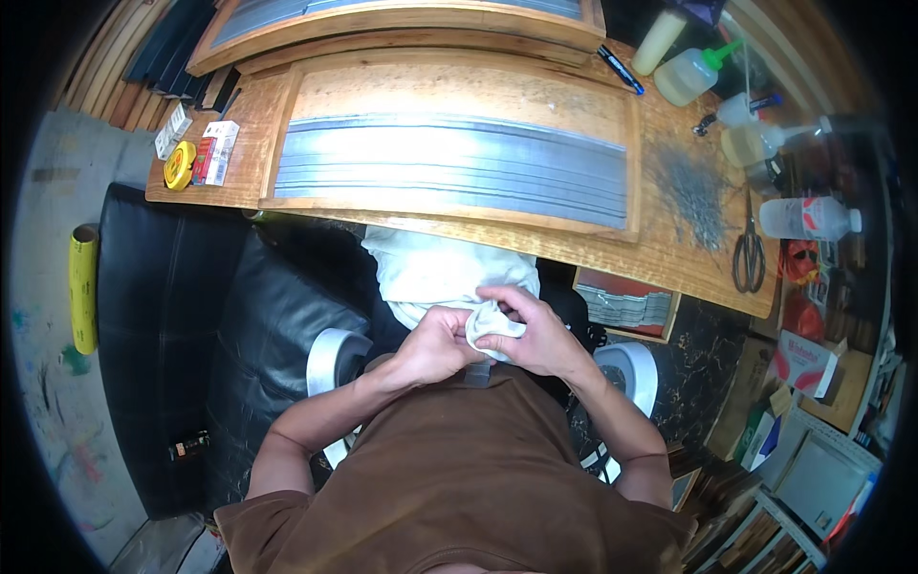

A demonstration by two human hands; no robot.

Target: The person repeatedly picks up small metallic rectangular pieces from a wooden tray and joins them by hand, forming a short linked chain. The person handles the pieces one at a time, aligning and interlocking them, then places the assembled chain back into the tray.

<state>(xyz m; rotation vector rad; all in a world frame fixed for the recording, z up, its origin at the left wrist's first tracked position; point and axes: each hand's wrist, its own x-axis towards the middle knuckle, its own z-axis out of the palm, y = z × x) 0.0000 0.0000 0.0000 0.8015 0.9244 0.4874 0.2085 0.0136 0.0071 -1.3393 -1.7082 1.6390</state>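
Close to my body, over my lap, my two hands meet. My right hand (pixel 537 337) is closed on a bunched white cloth (pixel 495 321), thumb on top and fingers curled behind it. Against the cloth's left side, my left hand (pixel 435 346) is closed too, but what its fingers hold is hidden. Just below the hands a small grey flat piece (pixel 477 374) shows; whether either hand grips it I cannot tell. A larger white cloth (pixel 445 260) lies across my lap, reaching under the table edge.
Ahead, a wooden table (pixel 708 273) bears a wooden tray (pixel 636 191) of long silvery strips (pixel 449 167). Scissors (pixel 749 256), thin metal bits (pixel 693 196) and bottles (pixel 688 77) are at right; a yellow tape measure (pixel 179 165) is at left. White chair armrests (pixel 335 364) flank me.
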